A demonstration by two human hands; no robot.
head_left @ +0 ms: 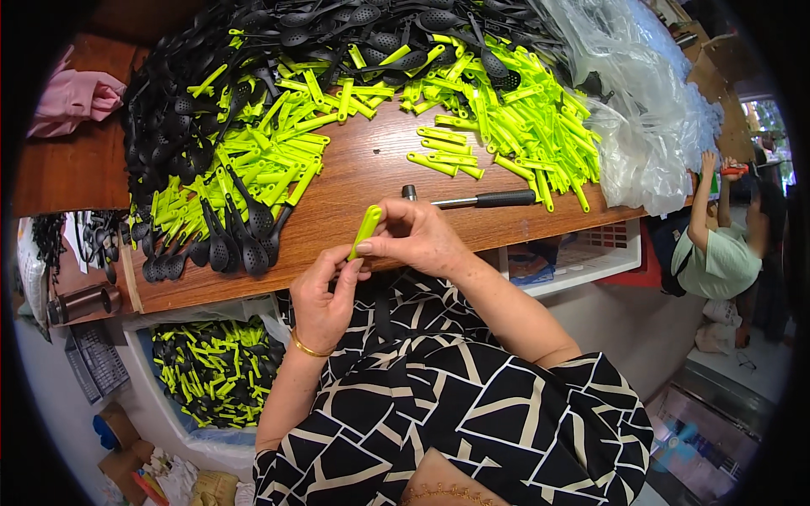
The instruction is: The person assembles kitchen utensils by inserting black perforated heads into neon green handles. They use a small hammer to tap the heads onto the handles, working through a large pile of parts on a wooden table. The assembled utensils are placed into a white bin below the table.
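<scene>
A lime-green plastic handle (367, 229) is pinched between the fingers of both my hands, just over the table's near edge. My left hand (326, 291) grips its lower end, and my right hand (419, 237) holds it from the right side with thumb and fingers. Right behind my right hand lies a hammer (498, 198) with a black grip, its head toward the left. Loose green handles (447, 152) lie beyond it on the wooden table (363, 169). Black slotted spoons (245, 244) with green handles fan out left of my hands.
Heaps of green handles (523, 118) and black spoon heads (371, 34) cover the table's back and sides. Clear plastic sheeting (629, 160) drapes the right end. Below on the left stands a bin of green-and-black utensils (219, 371); a white crate (574, 261) sits under the table. Another person (717, 261) works at far right.
</scene>
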